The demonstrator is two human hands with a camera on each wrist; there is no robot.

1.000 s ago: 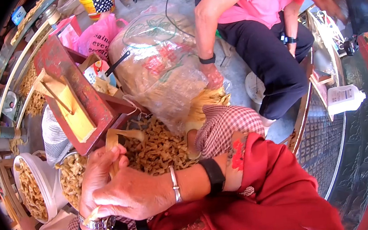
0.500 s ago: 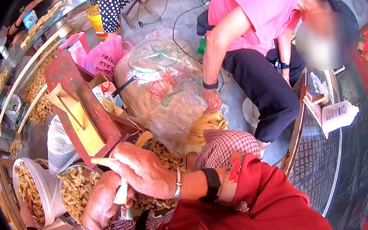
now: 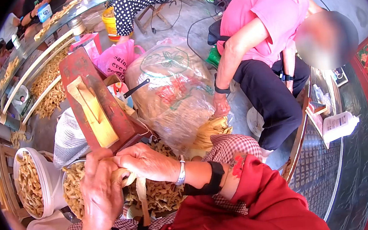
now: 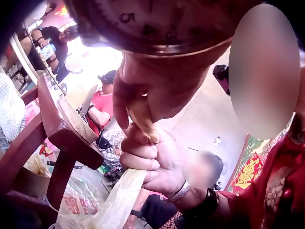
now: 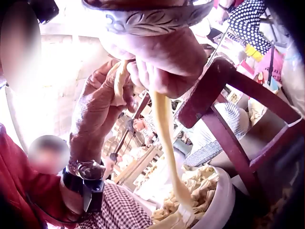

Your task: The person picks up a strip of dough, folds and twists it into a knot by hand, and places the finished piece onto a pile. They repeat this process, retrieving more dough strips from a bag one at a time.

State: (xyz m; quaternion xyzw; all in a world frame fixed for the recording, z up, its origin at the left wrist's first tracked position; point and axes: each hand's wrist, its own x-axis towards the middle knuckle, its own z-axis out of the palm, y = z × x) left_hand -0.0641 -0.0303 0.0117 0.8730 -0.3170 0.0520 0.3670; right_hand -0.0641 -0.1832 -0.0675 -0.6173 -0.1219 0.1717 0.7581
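Observation:
My left hand (image 3: pixel 99 186) and right hand (image 3: pixel 149 163) meet close together over my lap, working a pale yellow, flat, flexible strip (image 3: pixel 142 192). In the right wrist view, the curled fingers of my right hand (image 5: pixel 164 71) grip the strip (image 5: pixel 166 143), and its long tail hangs down. Beside it, my left hand (image 5: pixel 93 109) pinches a short folded end between thumb and fingers. From the left wrist side, the folded part (image 4: pixel 141 117) shows between both hands' fingertips. Small knotted yellowish pieces (image 3: pixel 157 195) lie heaped just below the hands.
A white bucket (image 3: pixel 48 194) of knotted pieces stands at left. Ahead is a red wooden bench (image 3: pixel 74 70) bearing a yellow wooden block (image 3: pixel 95 116). Behind it lies a large clear plastic bag (image 3: pixel 168 94). A person in pink (image 3: pixel 264 19) bends over yellow sheets (image 3: pixel 211 132).
The hands have come together around the strip, which is now folded between the fingers with its tail hanging toward my lap. The head view has shifted, and the person in pink stays by the bag.

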